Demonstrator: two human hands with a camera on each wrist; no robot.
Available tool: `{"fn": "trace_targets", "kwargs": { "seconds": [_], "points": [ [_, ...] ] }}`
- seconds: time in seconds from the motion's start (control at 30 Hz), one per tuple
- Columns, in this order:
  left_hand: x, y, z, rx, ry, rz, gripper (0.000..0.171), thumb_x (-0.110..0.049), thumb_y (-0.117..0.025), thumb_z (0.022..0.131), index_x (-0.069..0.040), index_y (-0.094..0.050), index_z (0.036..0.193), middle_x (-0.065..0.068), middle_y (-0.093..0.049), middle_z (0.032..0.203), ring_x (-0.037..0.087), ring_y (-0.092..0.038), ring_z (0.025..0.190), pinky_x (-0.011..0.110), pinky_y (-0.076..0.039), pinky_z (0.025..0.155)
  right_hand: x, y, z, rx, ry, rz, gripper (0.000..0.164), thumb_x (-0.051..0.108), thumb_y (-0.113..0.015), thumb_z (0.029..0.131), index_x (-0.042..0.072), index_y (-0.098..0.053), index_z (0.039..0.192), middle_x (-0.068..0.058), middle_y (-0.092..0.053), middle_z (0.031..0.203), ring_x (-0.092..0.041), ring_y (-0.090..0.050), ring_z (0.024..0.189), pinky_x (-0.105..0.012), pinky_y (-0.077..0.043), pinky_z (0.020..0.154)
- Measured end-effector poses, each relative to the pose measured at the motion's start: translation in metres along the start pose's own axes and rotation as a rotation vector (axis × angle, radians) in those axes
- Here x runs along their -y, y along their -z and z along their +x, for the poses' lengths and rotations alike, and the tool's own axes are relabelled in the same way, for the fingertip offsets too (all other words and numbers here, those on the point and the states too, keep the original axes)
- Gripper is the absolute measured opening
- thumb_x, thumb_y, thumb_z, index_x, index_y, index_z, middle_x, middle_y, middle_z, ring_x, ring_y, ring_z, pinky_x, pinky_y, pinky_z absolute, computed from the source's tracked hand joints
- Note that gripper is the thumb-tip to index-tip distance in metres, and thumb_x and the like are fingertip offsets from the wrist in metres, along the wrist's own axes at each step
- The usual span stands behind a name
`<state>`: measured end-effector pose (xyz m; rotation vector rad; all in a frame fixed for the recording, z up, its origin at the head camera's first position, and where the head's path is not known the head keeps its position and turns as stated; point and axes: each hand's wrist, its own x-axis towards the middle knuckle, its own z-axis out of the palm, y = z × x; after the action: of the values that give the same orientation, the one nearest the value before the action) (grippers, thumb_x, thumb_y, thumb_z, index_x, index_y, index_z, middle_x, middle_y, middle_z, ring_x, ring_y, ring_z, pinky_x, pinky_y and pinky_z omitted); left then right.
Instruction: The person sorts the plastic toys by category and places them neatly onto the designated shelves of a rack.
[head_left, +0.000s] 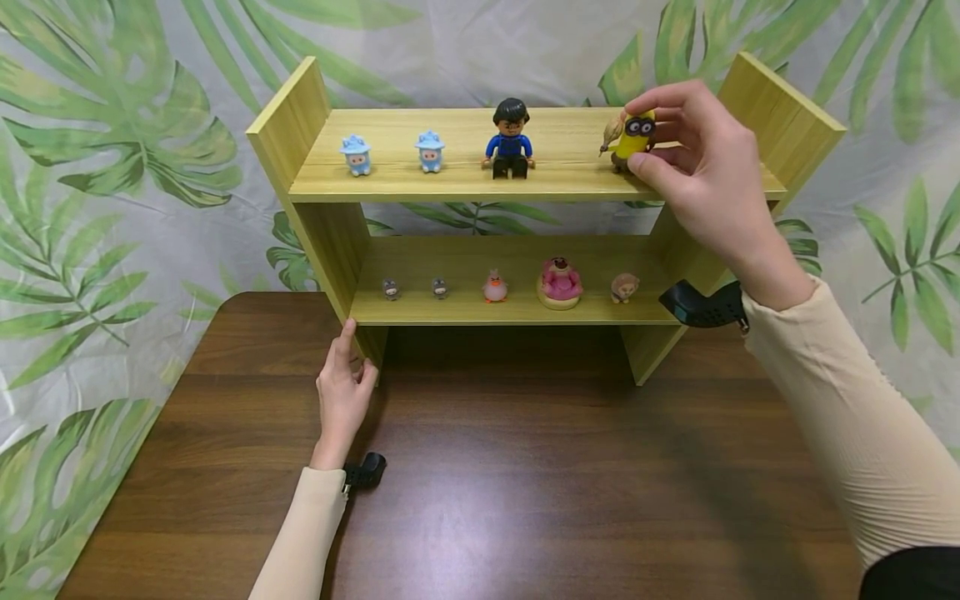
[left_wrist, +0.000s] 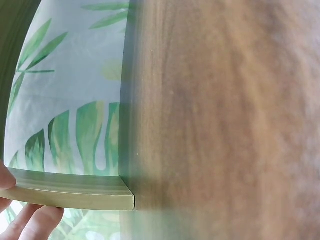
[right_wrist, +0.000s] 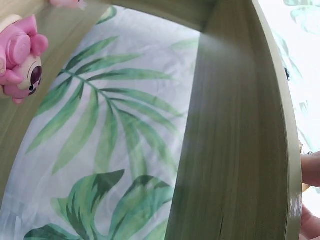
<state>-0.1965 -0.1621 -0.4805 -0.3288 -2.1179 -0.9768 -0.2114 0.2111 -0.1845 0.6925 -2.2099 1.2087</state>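
On the upper board of a two-tier wooden shelf [head_left: 465, 197], at its right end, my right hand [head_left: 712, 167] pinches a yellow Minion figurine [head_left: 636, 143] between thumb and fingers. The figurine has goggles and a tan piece at its side. In the right wrist view only parts of the right hand's fingers [right_wrist: 311, 170] show, past the board edge; the figurine is mostly hidden there. Low at the shelf's left side panel, my left hand [head_left: 345, 392] grips the panel's front edge. Its fingers [left_wrist: 42, 220] and thumb lie on opposite sides of that panel in the left wrist view.
Left of the Minion on the upper board stand a black-haired toy man [head_left: 510, 142] and two blue-hatted figurines [head_left: 430, 152]. The lower board bears a pink bear [head_left: 560, 283], a white duck [head_left: 495, 287], a beige figurine [head_left: 624, 288] and two small grey ones [head_left: 391, 289]. Below is a brown table [head_left: 480, 483].
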Motion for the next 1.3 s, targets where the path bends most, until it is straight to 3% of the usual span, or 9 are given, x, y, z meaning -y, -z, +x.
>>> {"fn": "trace_targets", "kwargs": {
  "seconds": [0.33, 0.7, 1.03, 1.3],
  "points": [
    [0.000, -0.002, 0.001, 0.005, 0.013, -0.004, 0.093, 0.013, -0.054, 0.081, -0.042, -0.024, 0.149, 0.017, -0.052, 0.095, 0.027, -0.048, 0.068, 0.039, -0.046, 0.051, 0.000, 0.000, -0.002, 0.005, 0.002, -0.061, 0.037, -0.007, -0.058, 0.088, 0.003, -0.055, 0.124, 0.000, -0.056, 0.118, -0.013, -0.056, 0.105, -0.022, -0.047, 0.086],
    [0.000, -0.003, 0.000, 0.012, 0.020, -0.014, 0.092, 0.013, -0.053, 0.081, -0.042, -0.024, 0.149, 0.017, -0.052, 0.096, 0.029, -0.051, 0.069, 0.039, -0.046, 0.051, 0.001, 0.003, -0.004, -0.015, -0.070, 0.030, 0.041, -0.007, -0.061, 0.086, 0.010, -0.058, 0.123, 0.000, -0.054, 0.121, -0.017, -0.052, 0.109, -0.023, -0.046, 0.088],
    [0.000, -0.002, 0.000, 0.006, 0.016, 0.002, 0.095, 0.014, -0.054, 0.080, -0.043, -0.023, 0.149, 0.016, -0.051, 0.092, 0.028, -0.050, 0.068, 0.039, -0.047, 0.051, 0.003, 0.006, -0.009, -0.047, -0.066, 0.166, 0.043, -0.009, -0.061, 0.085, 0.007, -0.056, 0.124, -0.009, -0.053, 0.123, -0.023, -0.050, 0.114, -0.026, -0.045, 0.091],
    [0.001, -0.002, 0.000, 0.007, 0.008, 0.007, 0.096, 0.015, -0.054, 0.080, -0.043, -0.022, 0.149, 0.018, -0.052, 0.094, 0.031, -0.052, 0.068, 0.039, -0.047, 0.052, -0.002, 0.012, -0.022, -0.126, -0.042, 0.407, 0.039, -0.012, -0.062, 0.082, 0.001, -0.057, 0.118, -0.017, -0.056, 0.118, -0.028, -0.052, 0.110, -0.028, -0.045, 0.091]
  ]
}}
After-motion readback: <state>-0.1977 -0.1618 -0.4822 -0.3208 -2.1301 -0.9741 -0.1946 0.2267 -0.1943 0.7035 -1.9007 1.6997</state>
